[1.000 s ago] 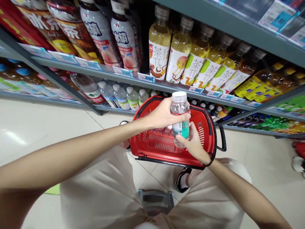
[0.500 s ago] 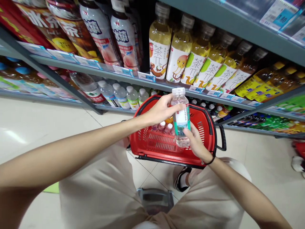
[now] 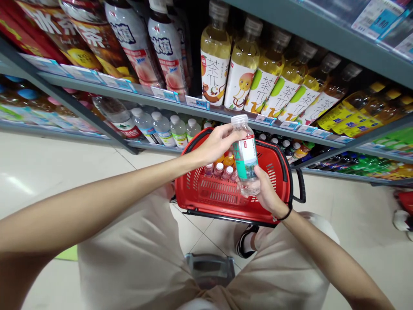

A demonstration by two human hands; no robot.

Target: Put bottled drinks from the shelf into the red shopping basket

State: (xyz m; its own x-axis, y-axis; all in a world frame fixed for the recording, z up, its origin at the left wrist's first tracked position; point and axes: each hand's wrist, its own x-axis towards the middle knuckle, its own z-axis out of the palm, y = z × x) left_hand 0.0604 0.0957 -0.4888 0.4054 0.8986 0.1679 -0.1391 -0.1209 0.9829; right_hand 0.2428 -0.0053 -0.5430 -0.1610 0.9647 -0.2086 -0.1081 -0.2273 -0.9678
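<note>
A clear water bottle (image 3: 247,161) with a white, red and green label is held above the red shopping basket (image 3: 200,202), its white cap up and slightly tilted left. My left hand (image 3: 221,142) grips its upper part below the cap, thumb across the front. Around the lower right side of the bottle my right hand (image 3: 266,187) is closed, a dark band on its wrist. Inside the basket, several small bottles with pale caps (image 3: 218,170) and orange ones (image 3: 228,160) stand at the back, partly hidden by the left hand and the bottle.
Shelves with price tags (image 3: 197,102) run behind the basket, holding tea bottles (image 3: 214,64), peach-label bottles (image 3: 166,51) and clear-drink bottles (image 3: 163,129). The basket's black handle (image 3: 300,185) sticks out right. A grey stool (image 3: 211,269) shows between the knees, and a shoe (image 3: 247,242) rests on the tiles.
The bottle has turned between my hands, so its red logo and white panel now face me more. My left thumb has shifted up and left; the view has moved slightly.
</note>
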